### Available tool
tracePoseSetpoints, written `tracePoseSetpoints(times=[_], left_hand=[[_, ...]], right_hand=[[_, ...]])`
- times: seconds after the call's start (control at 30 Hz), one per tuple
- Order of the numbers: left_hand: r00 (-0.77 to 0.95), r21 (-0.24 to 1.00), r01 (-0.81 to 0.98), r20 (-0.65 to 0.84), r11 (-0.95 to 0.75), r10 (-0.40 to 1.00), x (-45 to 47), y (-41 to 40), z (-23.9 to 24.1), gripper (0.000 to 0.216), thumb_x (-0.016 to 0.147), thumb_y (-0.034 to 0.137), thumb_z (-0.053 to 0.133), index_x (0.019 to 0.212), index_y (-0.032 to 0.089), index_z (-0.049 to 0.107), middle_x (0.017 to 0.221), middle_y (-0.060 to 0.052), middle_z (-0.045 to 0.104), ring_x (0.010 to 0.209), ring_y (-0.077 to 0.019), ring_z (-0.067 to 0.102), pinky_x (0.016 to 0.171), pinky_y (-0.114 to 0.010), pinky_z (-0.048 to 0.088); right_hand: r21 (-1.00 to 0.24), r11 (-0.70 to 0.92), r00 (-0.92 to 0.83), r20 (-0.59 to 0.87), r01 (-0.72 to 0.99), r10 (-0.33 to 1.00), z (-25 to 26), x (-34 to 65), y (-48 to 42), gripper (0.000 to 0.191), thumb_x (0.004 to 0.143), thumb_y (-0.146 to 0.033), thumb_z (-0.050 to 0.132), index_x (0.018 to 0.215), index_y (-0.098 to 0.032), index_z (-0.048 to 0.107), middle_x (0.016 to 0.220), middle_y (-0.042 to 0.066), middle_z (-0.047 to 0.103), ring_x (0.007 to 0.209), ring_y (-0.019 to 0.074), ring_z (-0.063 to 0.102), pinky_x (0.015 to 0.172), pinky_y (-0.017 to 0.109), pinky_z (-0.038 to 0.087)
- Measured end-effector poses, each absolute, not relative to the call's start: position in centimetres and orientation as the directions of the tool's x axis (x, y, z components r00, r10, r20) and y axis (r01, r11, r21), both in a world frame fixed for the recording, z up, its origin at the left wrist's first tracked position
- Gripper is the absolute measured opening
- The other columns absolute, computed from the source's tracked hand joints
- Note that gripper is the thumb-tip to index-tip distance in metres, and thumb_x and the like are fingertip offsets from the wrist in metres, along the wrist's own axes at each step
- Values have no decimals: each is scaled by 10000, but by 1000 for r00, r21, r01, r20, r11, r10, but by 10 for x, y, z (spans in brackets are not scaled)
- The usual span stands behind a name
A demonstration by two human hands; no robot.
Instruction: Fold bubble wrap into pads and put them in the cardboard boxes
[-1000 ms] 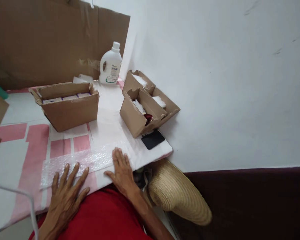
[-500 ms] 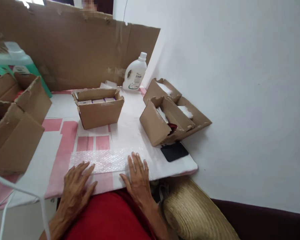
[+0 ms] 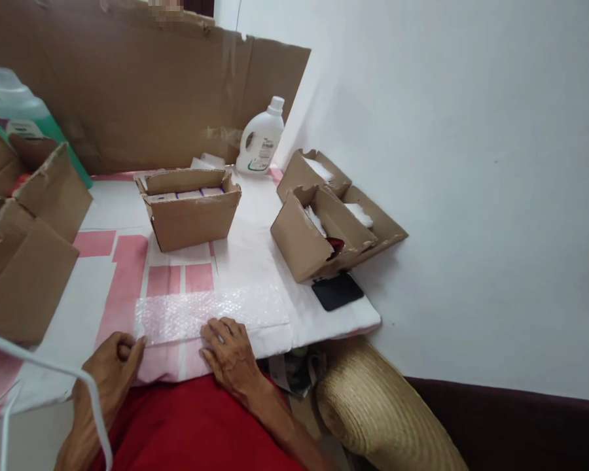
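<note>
A strip of clear bubble wrap [image 3: 177, 313] lies flat along the front of the cloth-covered table. At its near left corner, my left hand [image 3: 110, 366] is closed, with thumb and forefinger pinched on the corner of the sheet. My right hand [image 3: 233, 353] lies on the near edge around the middle of the strip, its fingers slightly bent and spread, pressing down rather than gripping. Part of that edge is covered by the right fingers.
A cardboard box [image 3: 194, 222] holding several small cartons stands behind the strip. Divided cardboard holders [image 3: 299, 242] and a black phone [image 3: 338, 292] are to the right. Bottles [image 3: 262, 140] stand at the back; cardboard boxes [image 3: 34, 261] and a white cable [image 3: 44, 363] are left.
My left hand has moved left from lying spread on the strip to pinching its near left corner. My right hand has slid left from the strip's right part to its middle.
</note>
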State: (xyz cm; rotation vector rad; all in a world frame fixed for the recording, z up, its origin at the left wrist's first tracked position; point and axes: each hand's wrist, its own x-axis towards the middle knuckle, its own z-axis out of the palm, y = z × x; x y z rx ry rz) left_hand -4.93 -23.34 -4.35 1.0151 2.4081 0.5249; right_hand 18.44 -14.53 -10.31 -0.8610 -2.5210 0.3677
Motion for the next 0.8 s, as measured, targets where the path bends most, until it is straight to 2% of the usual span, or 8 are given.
tracePoseSetpoints(times=[0.13, 0.23, 0.3, 0.43, 0.57, 0.7, 0.8], left_hand=[[-640, 697, 455, -177, 554, 747, -57, -236, -53, 436, 708, 675, 585, 776, 245, 605, 726, -35, 696, 675, -228, 655, 628, -328, 491], [-646, 844, 194, -274, 500, 713, -50, -234, -46, 457, 675, 663, 673, 803, 235, 581, 689, -28, 703, 626, -205, 647, 590, -307, 502], [-624, 897, 61, -308, 437, 719, -39, -228, -32, 458, 666, 639, 723, 790, 230, 559, 646, -13, 688, 584, -180, 625, 569, -288, 504], [-575, 959, 25, -217, 282, 789, -9, -206, -7, 436, 647, 552, 798, 788, 218, 556, 648, 20, 646, 587, -163, 638, 598, -288, 538], [-403, 979, 85, -135, 184, 905, 25, -171, -7, 351, 742, 508, 727, 808, 217, 542, 703, 22, 626, 623, -155, 648, 607, -281, 538], [-141, 892, 446, -6, 69, 990, 56, -142, -24, 195, 883, 412, 551, 821, 228, 537, 736, 29, 602, 647, -126, 585, 632, -265, 475], [-14, 816, 577, -24, 28, 1000, 69, -129, -37, 121, 890, 341, 523, 827, 239, 536, 754, 32, 609, 669, -134, 566, 664, -280, 440]], right_hand=[[-401, 757, -696, 318, 516, 643, -103, 183, -147, 422, 946, -287, 638, 1342, -170, 550, 1320, 116, 626, 1166, 283, 491, 923, 422, 401], [-393, 759, -707, 301, 520, 640, -103, 183, -146, 452, 950, -309, 647, 1368, -182, 531, 1310, 108, 628, 1159, 278, 495, 912, 415, 403], [-376, 766, -714, 299, 521, 633, -102, 183, -145, 465, 946, -321, 660, 1371, -184, 530, 1295, 107, 631, 1150, 276, 504, 901, 413, 411], [-377, 765, -707, 309, 522, 636, -97, 184, -144, 458, 942, -322, 669, 1360, -185, 540, 1286, 106, 637, 1140, 279, 515, 895, 417, 429], [-418, 756, -700, 315, 504, 641, -101, 187, -145, 438, 946, -289, 643, 1364, -199, 546, 1310, 104, 630, 1191, 277, 502, 929, 425, 449], [-404, 785, -667, 421, 469, 615, -121, 187, -148, 344, 940, -254, 584, 1272, -169, 621, 1245, 140, 663, 1241, 306, 508, 948, 462, 480], [-375, 806, -629, 505, 457, 591, -132, 186, -150, 348, 938, -188, 503, 1254, -144, 640, 1227, 161, 688, 1269, 335, 530, 1023, 535, 466]])
